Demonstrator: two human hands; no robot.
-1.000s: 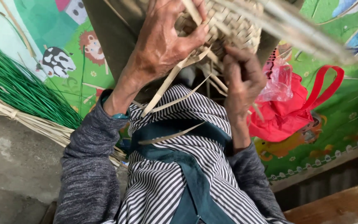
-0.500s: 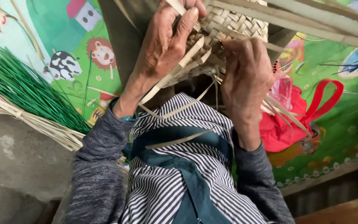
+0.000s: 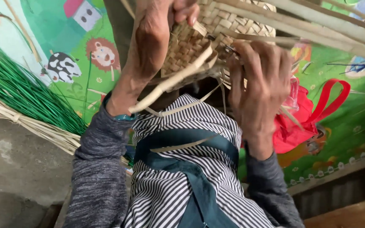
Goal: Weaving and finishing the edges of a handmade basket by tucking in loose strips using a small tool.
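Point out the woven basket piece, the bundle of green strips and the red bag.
woven basket piece [image 3: 191, 42], head view, on its plaited face.
bundle of green strips [image 3: 26, 95], head view, mid-bundle.
red bag [image 3: 294, 131], head view, on its body.

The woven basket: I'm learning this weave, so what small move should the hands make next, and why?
Probably pull the loose strip snug against the woven basket. It slants free below the woven part, under the left hand, while the right hand presses its fingers at the weave's edge, seemingly steadying that spot.

Soft even daylight, no harsh shadows or glare, near strips blurred at top right, slight motion softness
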